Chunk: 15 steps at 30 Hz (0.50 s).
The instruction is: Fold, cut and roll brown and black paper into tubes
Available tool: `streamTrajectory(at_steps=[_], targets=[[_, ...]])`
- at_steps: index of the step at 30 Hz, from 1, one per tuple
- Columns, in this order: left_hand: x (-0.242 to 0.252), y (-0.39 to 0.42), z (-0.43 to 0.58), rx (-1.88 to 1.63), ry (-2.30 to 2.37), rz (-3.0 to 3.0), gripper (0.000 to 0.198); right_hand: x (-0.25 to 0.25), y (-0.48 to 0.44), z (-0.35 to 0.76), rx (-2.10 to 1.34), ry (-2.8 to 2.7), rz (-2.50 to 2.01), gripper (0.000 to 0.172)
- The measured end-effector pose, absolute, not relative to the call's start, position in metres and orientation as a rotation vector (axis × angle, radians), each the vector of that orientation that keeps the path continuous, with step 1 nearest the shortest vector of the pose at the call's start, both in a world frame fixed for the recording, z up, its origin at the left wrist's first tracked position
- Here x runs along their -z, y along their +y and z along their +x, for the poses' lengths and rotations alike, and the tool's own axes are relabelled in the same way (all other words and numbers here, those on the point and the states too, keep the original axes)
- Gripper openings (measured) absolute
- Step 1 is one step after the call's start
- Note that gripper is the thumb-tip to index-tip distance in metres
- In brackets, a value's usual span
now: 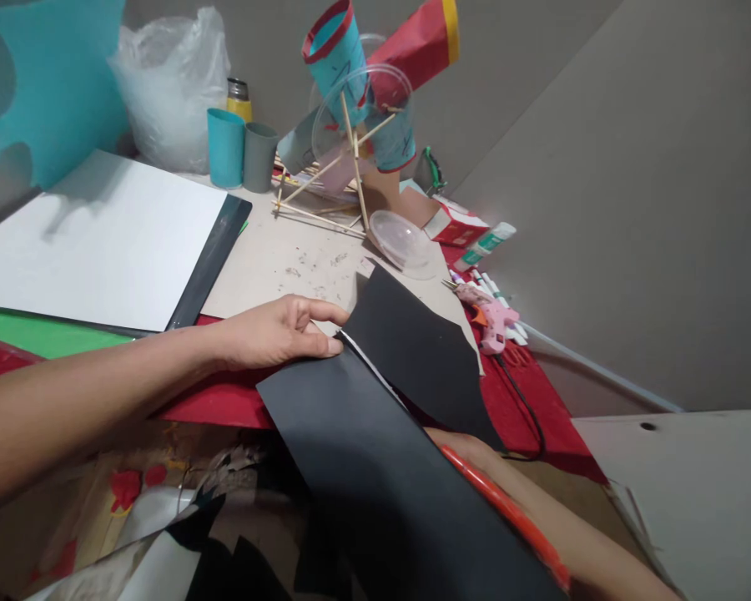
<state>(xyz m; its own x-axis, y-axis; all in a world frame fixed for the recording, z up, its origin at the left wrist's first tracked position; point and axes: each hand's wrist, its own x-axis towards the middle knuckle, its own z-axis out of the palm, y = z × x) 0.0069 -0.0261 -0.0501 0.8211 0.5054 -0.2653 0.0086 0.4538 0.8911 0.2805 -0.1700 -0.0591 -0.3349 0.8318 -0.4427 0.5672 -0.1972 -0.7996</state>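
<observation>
My left hand pinches the top corner of a black sheet between thumb and fingers. This sheet slants down toward me over the table's front edge. A second black piece with a wavy edge lies just beyond it. Between the two runs a thin white line; I cannot tell whether it is a blade or a paper edge. My right hand is at the sheet's right edge, its fingers hidden behind the sheet. A glossy orange-red strip shows along that edge, against my right forearm.
A stick frame with decorated cups stands at the back. A pink glue gun with a cord, several markers and a clear lid lie right. White paper, a turquoise cup and a plastic bag are left.
</observation>
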Motion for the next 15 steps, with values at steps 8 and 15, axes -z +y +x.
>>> streamTrajectory(at_steps=[8,15], targets=[[0.051,-0.026,0.004,-0.301,0.478,1.033,0.032,0.052,-0.170,0.272,-1.476,-1.844,-1.698,0.034],[0.048,-0.028,0.001,-0.266,0.426,1.014,0.027,0.056,-0.179,0.278,-1.336,-1.826,-1.835,0.040]])
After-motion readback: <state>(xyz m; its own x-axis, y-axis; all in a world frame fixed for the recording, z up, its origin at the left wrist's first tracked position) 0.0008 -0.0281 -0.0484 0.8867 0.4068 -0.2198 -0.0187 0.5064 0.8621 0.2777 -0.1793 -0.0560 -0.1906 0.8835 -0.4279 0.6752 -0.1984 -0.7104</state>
